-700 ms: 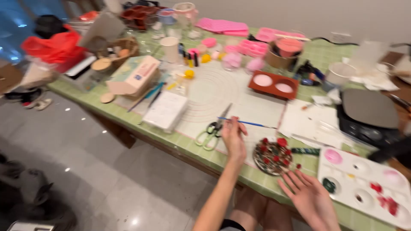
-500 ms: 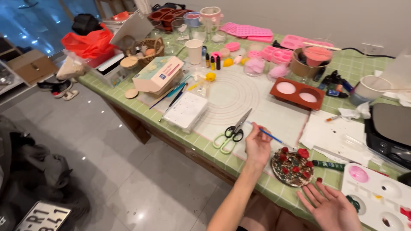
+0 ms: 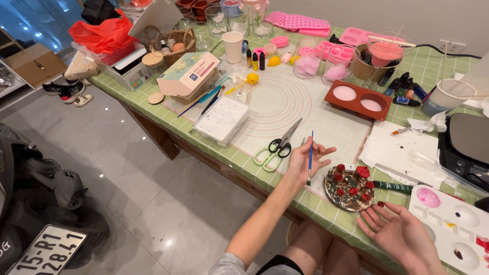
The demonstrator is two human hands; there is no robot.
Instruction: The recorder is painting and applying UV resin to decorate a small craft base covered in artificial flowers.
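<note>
On the green-tiled worktop (image 3: 168,116), scissors (image 3: 277,146) with pale green handles lie at about 10 o'clock from the left hand (image 3: 304,162). That hand rests palm up at the worktop's near edge, its fingers (image 3: 326,150) loosely curled around a thin blue paintbrush (image 3: 310,156), which stands nearly upright across the palm; the tip is too small to make out. Just beside it, at 4 o'clock, sits a round dark disc (image 3: 350,187) topped with small red roses. At 5 o'clock from the disc the right hand (image 3: 400,235) hovers palm up, fingers spread and holding nothing, its wrist cut off by the lower edge. A white paint tray (image 3: 456,219) at 2 o'clock from it runs out of view on the right.
</note>
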